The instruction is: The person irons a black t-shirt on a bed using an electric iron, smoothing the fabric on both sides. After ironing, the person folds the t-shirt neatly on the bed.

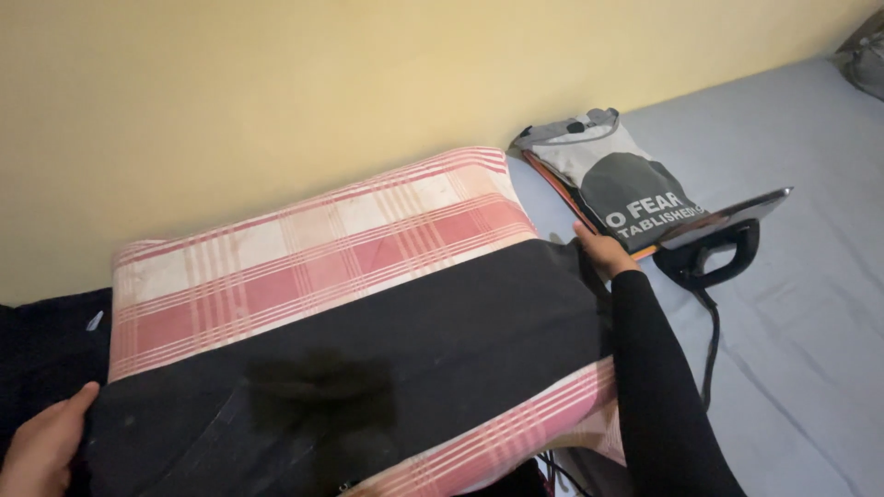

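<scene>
Head view: both hands (left (41, 446), right (606, 250)) seemingly grip black cloth (387, 350).

Dim, warm indoor light; soft, slightly blurred detail.

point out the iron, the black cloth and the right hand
iron (714, 241): head view, on its black handle
black cloth (460, 322): head view, on its flat middle
right hand (605, 250): head view, on the back of the hand

Black cloth garment (387, 359), spread flat and stretched lengthwise across a pink-and-white checked padded cover (313, 248). Darker damp-looking patch near its middle, faint creases toward the near left. Held at both ends: far right edge pinched, near left edge gripped at the cover's corner.
</scene>
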